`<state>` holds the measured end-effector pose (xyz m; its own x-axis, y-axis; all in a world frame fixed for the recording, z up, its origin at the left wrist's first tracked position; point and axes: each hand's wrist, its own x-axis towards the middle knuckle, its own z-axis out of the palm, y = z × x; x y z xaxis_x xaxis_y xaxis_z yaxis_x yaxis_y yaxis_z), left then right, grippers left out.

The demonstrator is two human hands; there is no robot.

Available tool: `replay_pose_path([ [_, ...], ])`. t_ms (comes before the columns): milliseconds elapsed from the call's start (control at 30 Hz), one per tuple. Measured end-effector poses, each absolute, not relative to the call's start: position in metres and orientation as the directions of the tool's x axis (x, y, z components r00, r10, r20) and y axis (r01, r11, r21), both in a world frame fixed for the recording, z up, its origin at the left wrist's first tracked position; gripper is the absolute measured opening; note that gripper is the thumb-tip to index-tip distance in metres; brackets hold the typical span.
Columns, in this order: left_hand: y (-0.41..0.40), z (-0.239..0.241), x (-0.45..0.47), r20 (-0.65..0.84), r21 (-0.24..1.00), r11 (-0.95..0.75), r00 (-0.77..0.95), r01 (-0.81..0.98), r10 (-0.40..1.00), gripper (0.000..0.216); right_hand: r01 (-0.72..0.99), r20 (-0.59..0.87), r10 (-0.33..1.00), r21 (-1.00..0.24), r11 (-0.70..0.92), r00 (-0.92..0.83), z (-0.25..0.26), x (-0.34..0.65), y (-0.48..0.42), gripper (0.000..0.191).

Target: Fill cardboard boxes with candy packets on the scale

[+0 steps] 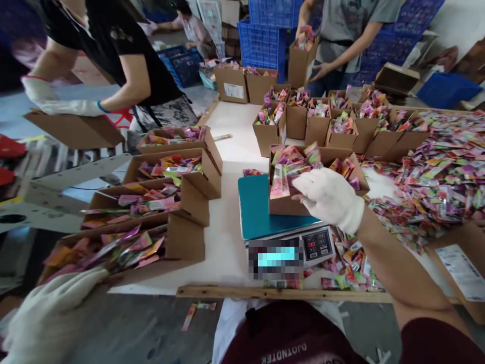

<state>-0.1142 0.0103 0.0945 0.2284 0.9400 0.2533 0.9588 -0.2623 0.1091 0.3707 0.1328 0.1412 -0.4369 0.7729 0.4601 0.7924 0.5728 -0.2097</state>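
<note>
My right hand (329, 198), in a white glove, grips a small bunch of colourful sachets (283, 177) over an open cardboard box (288, 205) full of the same sachets. That box stands on a teal-topped digital scale (254, 207) near the table's front edge. My left hand (49, 316), also in a white glove, is at the lower left, touching the near end of a filled cardboard box (182, 245) that sticks out past the table's left side. Whether it grips the box I cannot tell.
Three more filled boxes (193, 199) line the table's left side. A loose heap of sachets (439, 177) covers the right. Several small filled boxes (318, 124) stand at the back. A person in black carries a box (71, 129) at left; another person stands by blue crates (263, 43).
</note>
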Motion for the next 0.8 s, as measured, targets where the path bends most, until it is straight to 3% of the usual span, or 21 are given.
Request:
replay_pose_path([
  [200, 0.052, 0.049, -0.148, 0.337, 0.220, -0.217, 0.134, 0.951, 0.932, 0.009, 0.786, 0.505, 0.744, -0.186, 0.590, -0.438, 0.168, 0.384, 0.117, 0.030],
  [333, 0.093, 0.064, -0.121, 0.384, 0.302, -0.255, 0.127, 0.919, 0.914, 0.004, 0.798, 0.668, 0.706, -0.280, 0.533, -0.237, 0.187, 0.430, 0.088, 0.032],
  [433, 0.131, 0.065, -0.109, 0.380, 0.310, -0.249, 0.121, 0.918, 0.917, 0.007, 0.826, 0.648, 0.755, -0.368, 0.428, -0.103, 0.182, 0.460, 0.072, 0.023],
  [667, 0.187, 0.048, -0.091, 0.321, 0.169, -0.105, 0.046, 0.980, 0.946, 0.021, 0.890, 0.583, 0.798, -0.268, 0.369, -0.155, 0.178, 0.472, 0.061, 0.017],
  [800, 0.174, 0.066, -0.035, 0.348, 0.185, -0.214, 0.140, 0.959, 0.927, 0.065, 0.824, 0.592, 0.747, -0.232, 0.518, -0.303, 0.198, 0.457, 0.087, 0.019],
])
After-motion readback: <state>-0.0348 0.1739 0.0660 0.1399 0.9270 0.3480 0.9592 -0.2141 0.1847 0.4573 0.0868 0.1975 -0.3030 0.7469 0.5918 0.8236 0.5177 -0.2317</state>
